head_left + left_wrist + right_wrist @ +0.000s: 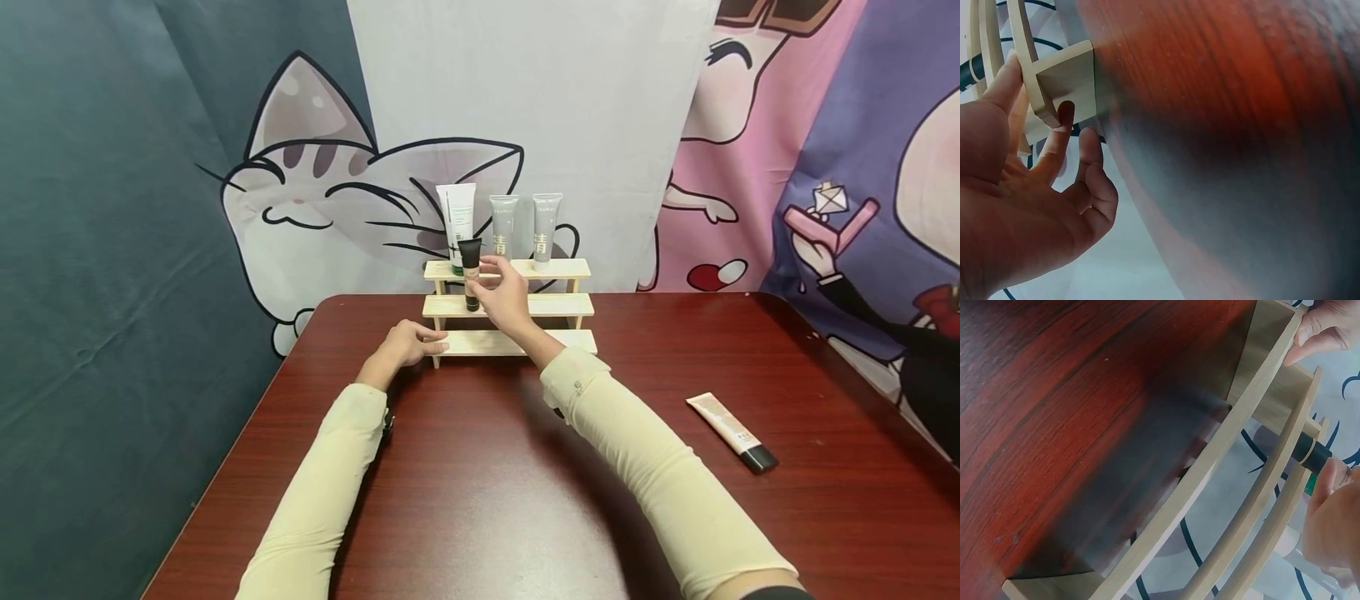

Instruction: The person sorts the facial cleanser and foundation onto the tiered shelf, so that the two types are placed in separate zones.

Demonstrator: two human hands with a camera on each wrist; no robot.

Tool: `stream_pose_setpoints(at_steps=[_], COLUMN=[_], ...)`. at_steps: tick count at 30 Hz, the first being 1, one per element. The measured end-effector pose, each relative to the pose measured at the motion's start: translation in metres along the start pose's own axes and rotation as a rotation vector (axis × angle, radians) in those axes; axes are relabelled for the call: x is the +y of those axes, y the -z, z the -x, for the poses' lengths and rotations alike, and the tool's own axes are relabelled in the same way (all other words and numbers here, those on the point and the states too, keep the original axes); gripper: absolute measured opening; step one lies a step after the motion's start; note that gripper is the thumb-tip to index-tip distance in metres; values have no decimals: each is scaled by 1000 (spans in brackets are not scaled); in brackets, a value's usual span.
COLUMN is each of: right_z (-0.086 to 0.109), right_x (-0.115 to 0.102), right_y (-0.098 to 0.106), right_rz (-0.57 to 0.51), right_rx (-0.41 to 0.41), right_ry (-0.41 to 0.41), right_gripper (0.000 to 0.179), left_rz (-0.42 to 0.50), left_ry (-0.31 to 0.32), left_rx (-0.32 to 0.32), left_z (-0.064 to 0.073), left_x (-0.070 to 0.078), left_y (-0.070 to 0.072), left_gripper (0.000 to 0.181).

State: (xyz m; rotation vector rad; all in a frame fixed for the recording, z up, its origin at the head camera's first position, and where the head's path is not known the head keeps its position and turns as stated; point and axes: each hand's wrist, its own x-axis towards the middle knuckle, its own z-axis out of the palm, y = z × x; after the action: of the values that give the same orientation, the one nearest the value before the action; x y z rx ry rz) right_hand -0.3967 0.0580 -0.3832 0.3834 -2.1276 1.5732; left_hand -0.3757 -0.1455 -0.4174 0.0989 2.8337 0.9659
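A three-tier wooden display stand stands at the back of the table. My right hand pinches a small beige tube with black ends, upright at the left part of the middle tier. In the right wrist view the tube's black lower end is close to the middle board; whether it touches is unclear. My left hand grips the left end of the bottom tier, its thumb and a finger on either side of the board. On the top tier stand a white tube and two grey tubes.
A beige cosmetic tube with a black cap lies on the right side of the dark red wooden table. Behind the table hangs a cloth backdrop printed with cartoon figures.
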Motion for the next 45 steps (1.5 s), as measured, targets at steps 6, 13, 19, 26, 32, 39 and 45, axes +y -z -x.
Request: stream_pose_setpoints(at_steps=[6,13,19,26,32,39,45], right_z=[2,2,2,11,19,28,37], right_x=[1,-4,-7,-9,-8,-8,-8], right_y=[10,33,54,78,95,111,127], right_rz=[21,21,42,57,52,76,133], right_rx=[-44,-97,-123,-162,-194,-215,-235], right_ry=[5,21,-1,-19,-60,-117,-135], right_gripper=[47,49,47,48,50,49,47], left_rz=[2,-6,-6,-8,-8,-12,-19], left_ry=[7,-12,-25,-27,-30,-19,-21], left_rx=[-4,13,17,12,16,18,26], left_z=[1,3,2,2,1,2,2], left_x=[-1,-3,-1,1,-2,-2,-3], left_y=[0,2,4,2,1,-1,-1], left_gripper=[37,36,36,37,37,37,37])
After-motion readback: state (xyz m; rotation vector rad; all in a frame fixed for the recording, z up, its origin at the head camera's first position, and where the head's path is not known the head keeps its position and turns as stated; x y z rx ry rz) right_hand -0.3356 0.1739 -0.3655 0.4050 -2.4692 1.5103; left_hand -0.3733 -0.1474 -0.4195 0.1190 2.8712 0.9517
